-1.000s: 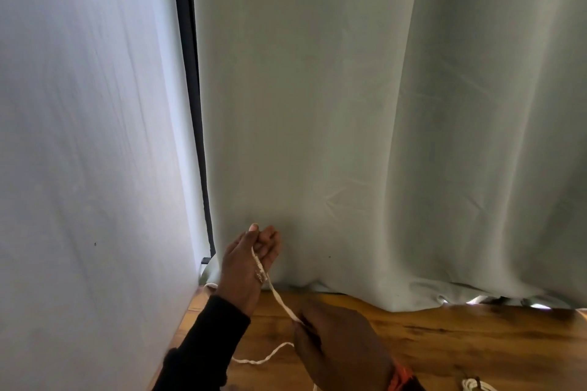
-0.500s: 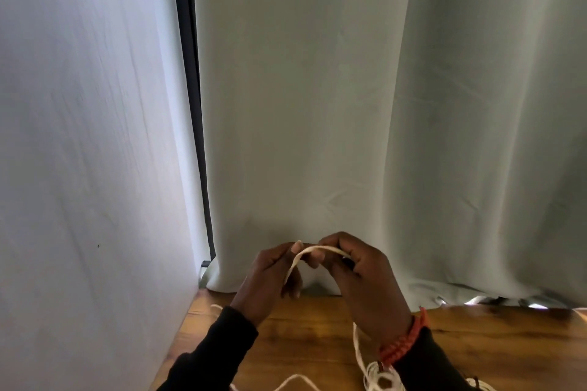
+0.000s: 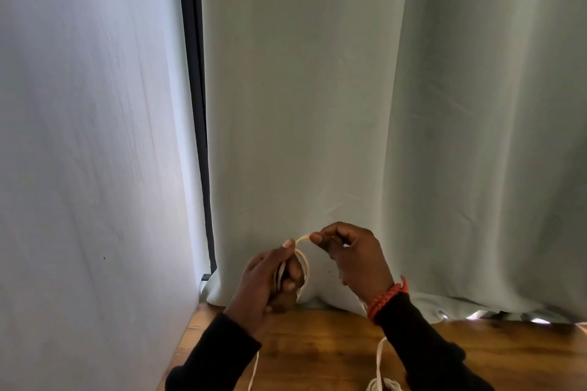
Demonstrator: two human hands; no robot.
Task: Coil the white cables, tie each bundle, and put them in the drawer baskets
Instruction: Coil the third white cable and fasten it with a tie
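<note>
- Left hand (image 3: 270, 279) curled round a few loops of white cable (image 3: 303, 267), thumb pressed on top, fingers closed over the small coil.
- Right hand (image 3: 352, 257) raised level with the left, thumb and forefinger pinching the cable's short span between the two hands.
- That span running roughly left to right, arching slightly upward, just above the coil.
- Coil's loops hanging roughly upright in the left hand, well above the wooden surface (image 3: 317, 352).
- Slack trailing down behind the right wrist, past the orange bracelet (image 3: 386, 298), to a loose heap (image 3: 381, 386) at the lower edge; another strand dropping below the left sleeve.
- Right hand nearer the free length, so probably the one to carry the next turn over the left hand's coil.
- Pale curtain (image 3: 349, 105) behind; no drawer baskets in view.
</note>
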